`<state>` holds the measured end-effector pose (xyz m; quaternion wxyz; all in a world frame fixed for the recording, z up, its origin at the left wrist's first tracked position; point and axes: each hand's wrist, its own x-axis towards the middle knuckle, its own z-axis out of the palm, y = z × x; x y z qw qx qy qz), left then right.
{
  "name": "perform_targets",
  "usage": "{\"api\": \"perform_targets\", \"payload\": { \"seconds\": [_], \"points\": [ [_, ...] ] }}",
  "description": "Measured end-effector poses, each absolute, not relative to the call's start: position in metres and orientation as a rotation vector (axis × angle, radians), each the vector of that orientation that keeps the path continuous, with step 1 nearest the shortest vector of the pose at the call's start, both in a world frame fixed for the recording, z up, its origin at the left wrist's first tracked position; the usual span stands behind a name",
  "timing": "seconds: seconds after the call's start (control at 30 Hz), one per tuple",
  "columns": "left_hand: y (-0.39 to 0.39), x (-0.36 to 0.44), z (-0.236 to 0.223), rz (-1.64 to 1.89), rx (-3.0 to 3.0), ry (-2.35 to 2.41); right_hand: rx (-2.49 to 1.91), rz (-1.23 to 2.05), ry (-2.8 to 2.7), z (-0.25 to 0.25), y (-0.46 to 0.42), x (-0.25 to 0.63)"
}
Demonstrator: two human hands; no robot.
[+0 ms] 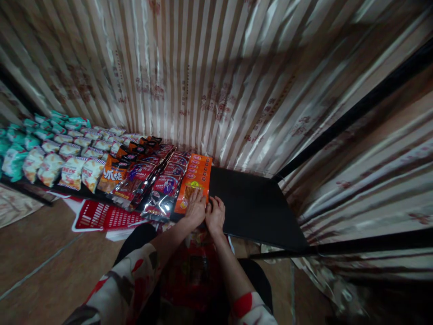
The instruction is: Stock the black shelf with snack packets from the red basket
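As a person in patterned sleeves [117,284] leans over a black shelf [255,207], an orange packet [195,174] lies directly under the left hand [196,210], whose fingers stretch over its lower half. Just beside it, the right hand [215,214] bends its fingers at the packet's right edge; whether either of the hands actually grips cannot be told, as the thumbs and palms are partly hidden. Dark red packets [165,185] with shiny lower ends lie just left of the hands, followed farther left by orange-brown packets [111,175], rows of white bags [71,172] and, farthest from the hands, green bags [14,162]. A red basket [93,216] sits below and to the left of the hands, while a red bag [191,280] shows dimly between the forearms. Beyond the hands hangs a striped curtain [209,58].
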<state>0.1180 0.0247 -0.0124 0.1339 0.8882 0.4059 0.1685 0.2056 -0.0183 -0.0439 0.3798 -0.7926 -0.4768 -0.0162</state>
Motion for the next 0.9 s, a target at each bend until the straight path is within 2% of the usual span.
{"api": "perform_targets", "payload": {
  "seconds": [0.4, 0.63, 0.77, 0.9],
  "points": [
    [-0.035, 0.084, -0.034, 0.637, 2.565, 0.896, -1.718, -0.055, -1.201, -0.054, -0.090, 0.170],
    [-0.077, 0.057, -0.061, 0.693, 2.466, 0.917, -1.862, 0.141, -1.310, -0.070, -0.119, 0.154],
    [-0.096, 0.039, -0.073, 0.530, 2.405, 1.009, -2.044, 0.339, -1.436, -0.086, -0.122, 0.147],
    [-0.112, 0.025, -0.094, 0.202, 2.249, 1.153, -2.209, 0.531, -1.647, -0.101, -0.125, 0.142]
  ]
}}
